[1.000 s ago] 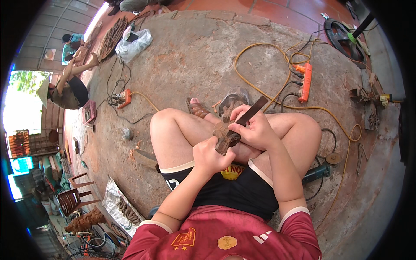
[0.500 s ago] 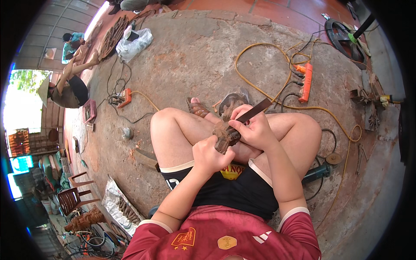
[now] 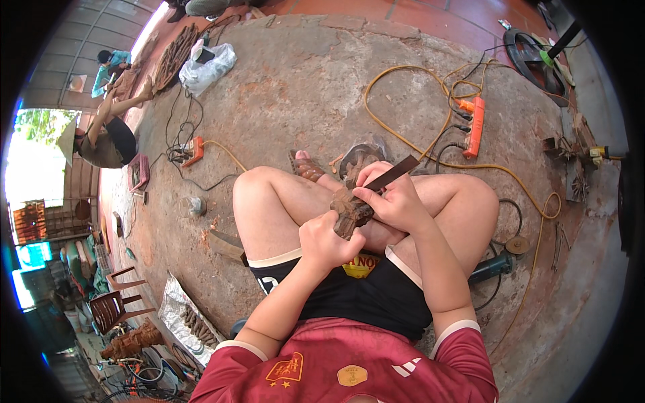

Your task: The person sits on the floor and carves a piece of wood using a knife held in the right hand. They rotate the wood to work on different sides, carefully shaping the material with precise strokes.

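Observation:
Between my crossed legs I hold a brown carved wooden piece (image 3: 348, 209) with a rough, knobbly surface. My left hand (image 3: 326, 245) is closed around its near end, thumb along the side. My right hand (image 3: 398, 201) pinches a dark brown flat strip (image 3: 395, 172) that slants up to the right; its lower end meets or lies just over the carving, and I cannot tell which. Whether the strip is a file or folded abrasive is not clear. Just beyond the carving, a round dark object (image 3: 361, 156) rests near my feet, partly covered.
An orange power strip (image 3: 475, 127) with plugs and a looping yellow cable (image 3: 366, 94) lies ahead right. A green power tool (image 3: 490, 267) is beside my right thigh. Left are a smaller orange socket block (image 3: 193, 152), a glass (image 3: 193, 206) and a plastic bag (image 3: 209, 69). Two people sit far left.
The dark strip in my right hand has shifted slightly down and left along the carving. My left hand and the carved piece stay nearly still.

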A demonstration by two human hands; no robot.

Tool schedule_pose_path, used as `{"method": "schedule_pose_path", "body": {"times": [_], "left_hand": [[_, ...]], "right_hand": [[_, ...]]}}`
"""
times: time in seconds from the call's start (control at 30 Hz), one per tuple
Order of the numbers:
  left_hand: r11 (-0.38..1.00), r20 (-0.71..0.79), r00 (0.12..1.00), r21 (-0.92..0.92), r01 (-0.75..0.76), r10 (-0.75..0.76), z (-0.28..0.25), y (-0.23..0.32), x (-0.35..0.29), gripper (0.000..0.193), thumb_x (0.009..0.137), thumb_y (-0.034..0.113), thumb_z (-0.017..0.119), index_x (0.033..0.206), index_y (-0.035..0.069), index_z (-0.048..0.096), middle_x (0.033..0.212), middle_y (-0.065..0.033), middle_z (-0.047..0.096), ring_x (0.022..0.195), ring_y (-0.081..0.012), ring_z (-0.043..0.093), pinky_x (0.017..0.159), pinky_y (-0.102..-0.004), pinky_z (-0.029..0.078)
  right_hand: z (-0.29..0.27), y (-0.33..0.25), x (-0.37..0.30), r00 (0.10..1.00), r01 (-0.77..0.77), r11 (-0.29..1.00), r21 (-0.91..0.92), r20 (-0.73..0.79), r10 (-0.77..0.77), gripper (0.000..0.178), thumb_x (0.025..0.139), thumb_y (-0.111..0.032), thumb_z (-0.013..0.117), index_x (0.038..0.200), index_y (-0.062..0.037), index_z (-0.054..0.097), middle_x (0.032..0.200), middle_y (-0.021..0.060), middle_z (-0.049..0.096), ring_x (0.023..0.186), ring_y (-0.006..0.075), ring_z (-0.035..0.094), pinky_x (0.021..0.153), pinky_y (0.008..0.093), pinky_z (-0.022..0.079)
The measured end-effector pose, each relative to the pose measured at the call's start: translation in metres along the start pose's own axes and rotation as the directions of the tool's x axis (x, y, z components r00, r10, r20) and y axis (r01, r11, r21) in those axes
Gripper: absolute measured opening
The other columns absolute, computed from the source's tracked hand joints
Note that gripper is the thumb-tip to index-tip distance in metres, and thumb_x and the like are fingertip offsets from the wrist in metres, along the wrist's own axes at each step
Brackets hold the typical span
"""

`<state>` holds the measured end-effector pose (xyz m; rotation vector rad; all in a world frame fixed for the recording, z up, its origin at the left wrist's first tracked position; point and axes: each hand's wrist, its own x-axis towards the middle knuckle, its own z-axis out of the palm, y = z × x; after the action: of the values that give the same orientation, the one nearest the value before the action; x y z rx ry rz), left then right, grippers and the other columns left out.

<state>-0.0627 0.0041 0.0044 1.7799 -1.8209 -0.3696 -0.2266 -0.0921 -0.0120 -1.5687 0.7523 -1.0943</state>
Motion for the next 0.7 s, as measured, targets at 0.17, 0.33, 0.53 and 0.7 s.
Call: {"method": "schedule_pose_path", "body": {"times": [0.17,0.33,0.53,0.7], "left_hand": [[1.000,0.001,1.000,0.002,-0.004,0.004,-0.0010,0.0021,0.0011,0.033,0.063,0.029,0.072,0.061,0.001,0.053,0.053,-0.0192,0.056,0.049,-0.0399,0.058,0.048,-0.0448,0.050],[1.000,0.008,1.000,-0.014,0.006,-0.006,-0.0005,0.0006,0.0024,0.034,0.063,0.029,0.072,0.060,0.001,0.053,0.052,-0.0194,0.055,0.048,-0.0399,0.058,0.048,-0.0447,0.050],[1.000,0.009,1.000,0.012,-0.005,0.005,-0.0007,0.0011,0.0011,0.035,0.062,0.030,0.072,0.060,0.001,0.052,0.052,-0.0191,0.055,0.048,-0.0392,0.058,0.048,-0.0447,0.049],[1.000,0.004,1.000,0.014,-0.021,0.021,0.0014,0.0016,0.0006,0.036,0.061,0.031,0.073,0.060,0.002,0.052,0.052,-0.0183,0.055,0.047,-0.0383,0.058,0.047,-0.0440,0.049]], "right_hand": [[-0.0026,0.0016,0.0011,0.997,0.083,0.995,-0.052,0.008,-0.082,0.014,0.080,-0.008,0.076,0.079,-0.0006,0.064,0.085,0.0092,0.067,0.079,0.0257,0.061,0.072,0.0371,0.048],[-0.0023,0.0006,-0.0011,0.998,0.015,1.000,-0.022,0.055,-0.013,0.014,0.082,-0.009,0.075,0.077,-0.0042,0.063,0.087,0.0074,0.065,0.086,0.0241,0.059,0.080,0.0376,0.046],[-0.0032,0.0001,-0.0005,0.995,0.075,0.995,-0.065,0.072,-0.070,0.015,0.082,-0.008,0.074,0.075,-0.0046,0.062,0.088,0.0071,0.064,0.086,0.0236,0.058,0.079,0.0368,0.046],[-0.0063,-0.0038,-0.0013,0.992,0.101,0.991,-0.084,0.079,-0.095,0.016,0.082,-0.007,0.074,0.073,-0.0048,0.061,0.088,0.0072,0.064,0.086,0.0236,0.057,0.079,0.0366,0.046]]}}
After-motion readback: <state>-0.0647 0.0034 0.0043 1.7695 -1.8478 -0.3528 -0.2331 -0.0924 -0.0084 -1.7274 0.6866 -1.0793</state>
